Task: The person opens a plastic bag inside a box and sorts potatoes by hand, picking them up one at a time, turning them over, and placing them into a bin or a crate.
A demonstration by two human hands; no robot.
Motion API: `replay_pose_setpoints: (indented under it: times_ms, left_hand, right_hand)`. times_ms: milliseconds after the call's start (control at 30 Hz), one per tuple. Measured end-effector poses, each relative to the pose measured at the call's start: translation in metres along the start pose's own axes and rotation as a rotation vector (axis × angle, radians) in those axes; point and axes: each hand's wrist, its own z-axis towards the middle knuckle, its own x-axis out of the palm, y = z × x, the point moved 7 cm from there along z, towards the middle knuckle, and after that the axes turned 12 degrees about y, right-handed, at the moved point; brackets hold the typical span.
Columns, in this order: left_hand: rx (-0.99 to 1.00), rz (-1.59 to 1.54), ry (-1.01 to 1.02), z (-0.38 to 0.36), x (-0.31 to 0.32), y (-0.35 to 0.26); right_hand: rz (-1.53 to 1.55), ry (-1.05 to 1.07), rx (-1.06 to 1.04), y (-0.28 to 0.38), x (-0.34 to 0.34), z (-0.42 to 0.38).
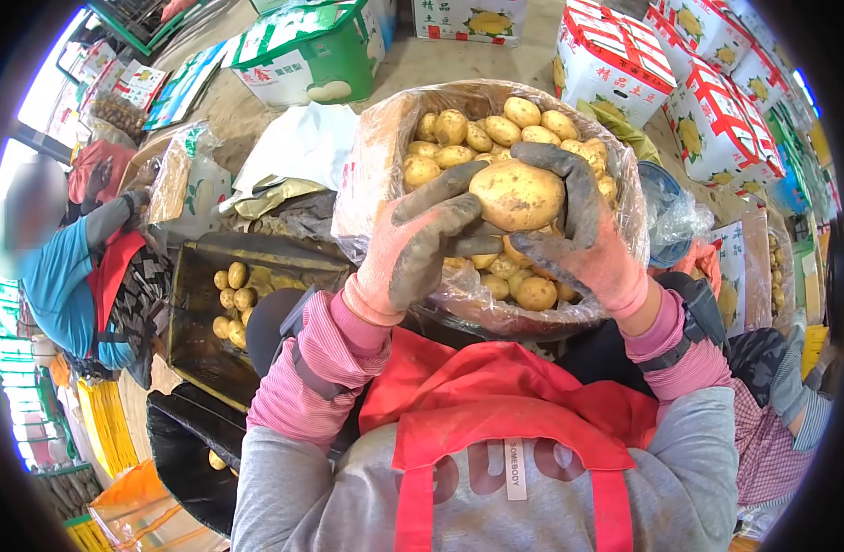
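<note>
Between my two hands, over a plastic-lined carton (378, 152) of potatoes, is a large, dirt-speckled potato (516, 195). My right hand (587, 221), in a grey-coated pink glove, grips it with fingers over the top and thumb below. On the other side my left hand (413, 241), gloved the same way, has its fingers bent against the potato's left edge. Many loose yellow potatoes (523, 112) fill the carton beneath, and my hands hide part of them.
Left of me, a dark crate (196, 304) holds several potatoes (242, 298). A co-worker in a blue top (58, 294) sits beyond it. Printed cartons (615, 69) stand at the back right, a green box (311, 55) behind. Another person's checked sleeve (776, 442) is at right.
</note>
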Motion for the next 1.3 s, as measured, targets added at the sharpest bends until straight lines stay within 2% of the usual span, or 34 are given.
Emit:
replay_pose_setpoints:
  times_ms: [167, 233, 267, 333, 367, 433, 567, 633, 700, 767, 800, 867, 900, 933, 967, 1033, 1067, 1100, 1133, 1167, 1233, 1300]
  left_hand:
    - [0.048, 0.007, 0.021, 0.001, -0.002, 0.007]
    - [0.061, 0.05, -0.02, -0.002, -0.004, 0.01]
    - [0.064, 0.049, -0.022, 0.0, -0.014, 0.013]
    - [0.238, 0.531, 0.25, 0.006, -0.005, -0.004]
    - [0.236, 0.533, 0.254, 0.004, 0.002, -0.008]
    - [0.017, -0.117, 0.13, 0.003, 0.011, -0.002]
    - [-0.07, -0.325, 0.239, 0.003, 0.024, 0.003]
    - [-0.042, -0.358, 0.257, 0.002, 0.027, -0.001]
    - [-0.02, -0.385, 0.279, 0.001, 0.028, -0.003]
    - [0.118, -0.012, 0.231, 0.001, 0.023, -0.013]
    - [0.119, -0.007, 0.231, -0.001, 0.025, -0.015]
    - [0.197, 0.16, 0.055, -0.009, 0.022, -0.031]
    - [0.197, 0.151, 0.027, -0.014, 0.019, -0.043]
    - [0.23, 0.226, -0.047, -0.019, 0.009, -0.058]
    - [0.26, 0.299, -0.119, -0.027, -0.004, -0.073]
    - [0.274, 0.493, -0.311, -0.054, -0.036, -0.113]
    - [0.263, 0.807, -0.359, -0.072, -0.057, -0.129]
    - [0.25, 1.122, -0.401, -0.091, -0.08, -0.138]
    - [0.202, 0.934, -0.444, -0.107, -0.111, -0.134]
    - [0.153, 0.747, -0.487, -0.128, -0.145, -0.126]
    - [-0.014, 0.677, -0.536, -0.199, -0.263, -0.085]
    - [-0.254, 1.176, -0.481, -0.249, -0.31, -0.05]
  right_hand:
    - [-0.059, -0.015, -0.028, 0.002, 0.006, -0.002]
    - [0.221, -0.012, -0.011, 0.002, 0.01, 0.001]
    - [0.221, -0.009, -0.011, 0.005, 0.009, 0.001]
    - [-0.417, -0.032, -0.183, 0.032, 0.009, 0.0]
    - [-0.417, -0.037, -0.183, 0.031, 0.008, 0.0]
    - [-0.437, 0.021, -0.202, 0.027, 0.007, -0.001]
    - [-0.574, -0.005, -0.291, 0.04, 0.013, 0.0]
    - [-0.276, -0.016, -0.188, 0.032, 0.007, 0.001]
    - [-0.344, 0.013, -0.213, 0.036, 0.005, 0.001]
    - [-0.416, 0.04, -0.241, 0.039, 0.005, 0.001]
    - [-0.448, 0.046, -0.244, 0.04, 0.005, 0.001]
    - [-0.478, 0.053, -0.248, 0.036, 0.004, -0.001]
    - [-0.444, 0.062, -0.139, 0.021, 0.0, 0.0]
    - [-0.41, 0.069, -0.03, 0.005, -0.004, 0.001]
    - [-0.41, 0.064, -0.027, -0.006, -0.01, -0.002]
    - [-0.682, 0.251, 0.277, -0.048, -0.017, -0.008]
    - [-0.677, 0.241, 0.291, -0.053, -0.023, -0.008]
    - [-0.703, 0.376, 0.502, -0.073, -0.025, -0.013]
    - [-0.721, 0.514, 0.709, -0.092, -0.027, -0.022]
    - [-0.712, 0.508, 0.717, -0.099, -0.029, -0.022]
    - [-0.829, 0.649, 0.72, -0.123, -0.018, -0.027]
    - [-0.886, 0.678, 0.754, -0.133, -0.003, -0.023]
